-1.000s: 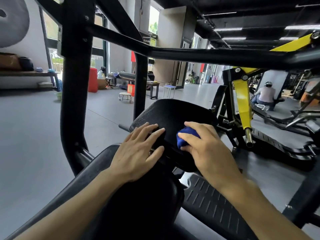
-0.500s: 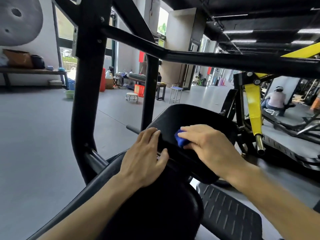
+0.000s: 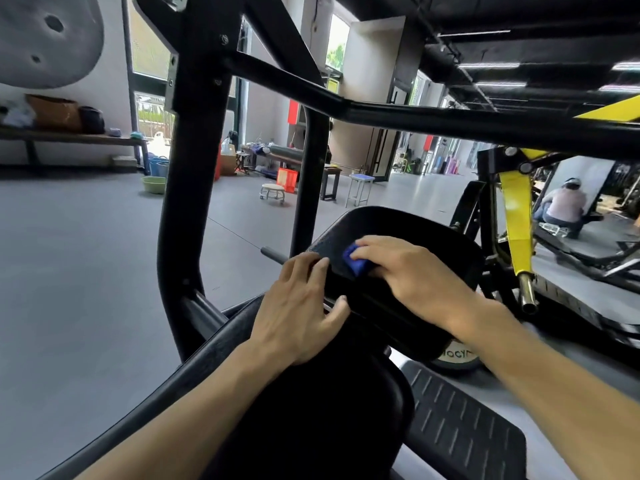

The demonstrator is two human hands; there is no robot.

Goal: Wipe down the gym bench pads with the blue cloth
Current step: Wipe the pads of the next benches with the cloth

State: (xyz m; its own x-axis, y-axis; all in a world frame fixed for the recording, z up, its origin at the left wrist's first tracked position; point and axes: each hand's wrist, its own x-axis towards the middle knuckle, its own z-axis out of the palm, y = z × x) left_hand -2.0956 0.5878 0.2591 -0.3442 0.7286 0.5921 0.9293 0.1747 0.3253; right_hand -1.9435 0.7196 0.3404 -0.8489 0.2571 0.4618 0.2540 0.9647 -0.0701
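Right hand (image 3: 412, 271) presses a bunched blue cloth (image 3: 354, 260) onto the upper black pad (image 3: 398, 223); only the cloth's left end shows past the fingers (image 3: 372, 244). Left hand (image 3: 304, 306) lies flat beside it on the pad's near-left edge, fingers extended, thumb spread. Lower black pad (image 3: 311, 427) in foreground under both forearms. Black machine frame (image 3: 194, 168) crosses left and overhead. Ribbed footplate (image 3: 460, 420) lower right. Yellow lever arm (image 3: 517, 216) at right. Grey floor (image 3: 86, 271) beyond.

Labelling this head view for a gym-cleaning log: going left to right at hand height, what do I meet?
Black frame post → left hand → blue cloth → right hand → yellow machine arm.
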